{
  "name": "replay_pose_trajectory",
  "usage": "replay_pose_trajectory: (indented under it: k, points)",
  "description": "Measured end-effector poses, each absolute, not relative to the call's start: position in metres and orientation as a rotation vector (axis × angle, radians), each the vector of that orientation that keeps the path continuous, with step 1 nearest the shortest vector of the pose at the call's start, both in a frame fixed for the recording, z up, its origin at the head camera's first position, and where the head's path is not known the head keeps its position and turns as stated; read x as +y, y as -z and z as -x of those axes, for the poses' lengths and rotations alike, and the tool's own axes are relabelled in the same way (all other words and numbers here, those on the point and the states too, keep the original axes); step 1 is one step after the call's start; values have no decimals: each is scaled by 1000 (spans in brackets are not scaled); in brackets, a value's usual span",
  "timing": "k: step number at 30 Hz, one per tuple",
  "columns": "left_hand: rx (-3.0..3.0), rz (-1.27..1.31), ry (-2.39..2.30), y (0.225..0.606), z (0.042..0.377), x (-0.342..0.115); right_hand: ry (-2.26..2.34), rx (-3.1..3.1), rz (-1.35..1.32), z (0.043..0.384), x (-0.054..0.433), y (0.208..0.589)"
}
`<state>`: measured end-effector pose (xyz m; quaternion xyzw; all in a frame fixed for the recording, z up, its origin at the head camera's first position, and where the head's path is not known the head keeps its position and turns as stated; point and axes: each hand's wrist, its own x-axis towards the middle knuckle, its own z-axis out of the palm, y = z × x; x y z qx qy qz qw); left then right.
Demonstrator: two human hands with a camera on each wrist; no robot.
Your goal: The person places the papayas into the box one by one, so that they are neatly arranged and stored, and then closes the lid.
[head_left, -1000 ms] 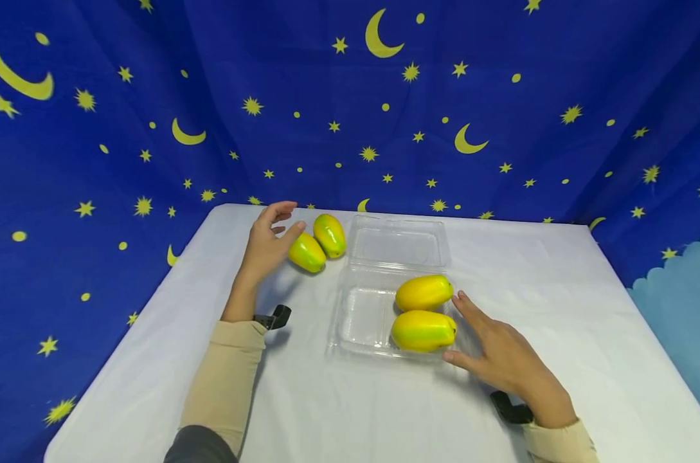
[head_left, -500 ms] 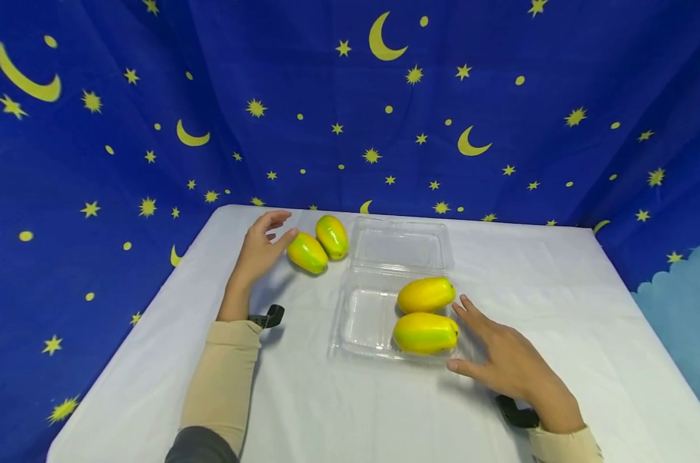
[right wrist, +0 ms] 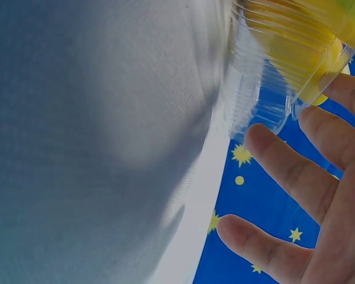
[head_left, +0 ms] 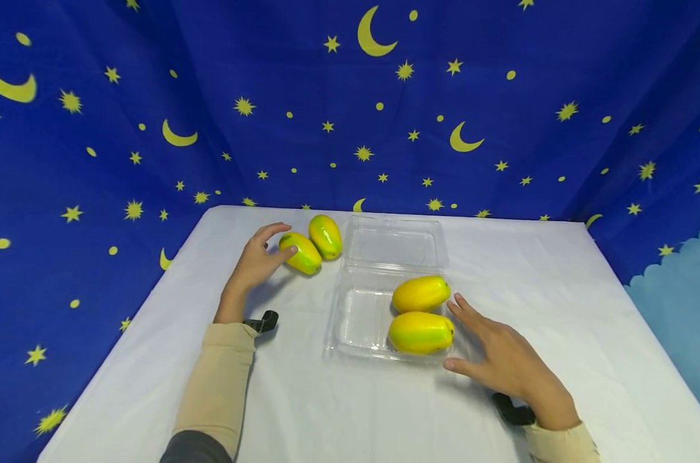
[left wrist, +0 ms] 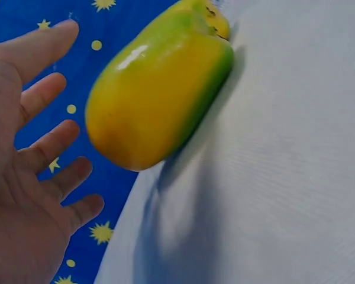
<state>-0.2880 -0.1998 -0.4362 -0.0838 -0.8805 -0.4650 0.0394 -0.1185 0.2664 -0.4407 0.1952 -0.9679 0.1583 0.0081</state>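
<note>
My left hand [head_left: 256, 260] is at the nearer of two yellow-green papayas [head_left: 305, 256] on the left of the table. Its thumb overlaps that fruit in the head view, while the left wrist view shows spread fingers beside the papaya [left wrist: 157, 94], with a gap between. The second papaya [head_left: 325, 236] lies just behind. Two more, a rear papaya [head_left: 421, 294] and a front papaya [head_left: 420, 333], lie side by side in the right half of a clear plastic clamshell box [head_left: 358, 350]. Close to the box's right wall, my right hand [head_left: 508, 357] has its fingers spread and holds nothing.
The box's clear lid [head_left: 394, 247] lies folded back behind its base. A white cloth [head_left: 338, 411] covers the table. Beyond the table's back edge hangs a blue curtain [head_left: 303, 77] with yellow stars and moons.
My left hand has moved slightly down and left, its thumb now overlapping the nearer papaya. The right hand stays beside the box. The head view shifts slightly.
</note>
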Motion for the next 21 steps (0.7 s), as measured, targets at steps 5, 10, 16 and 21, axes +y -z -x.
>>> replay_pose_trajectory:
  k: [5, 10, 16, 21]
  points:
    - [-2667, 248, 1471, 444, 291, -202, -482, -3037, -604, 121, 264, 441]
    - [-2627, 299, 1535, 452, 297, -193, -470, -3048, -580, 119, 268, 440]
    - [-2644, 339, 1575, 459, 297, -191, -505, -3046, -565, 116, 267, 441]
    - [-2659, 348, 1551, 463, 296, -196, -502, -3028, -590, 118, 262, 441]
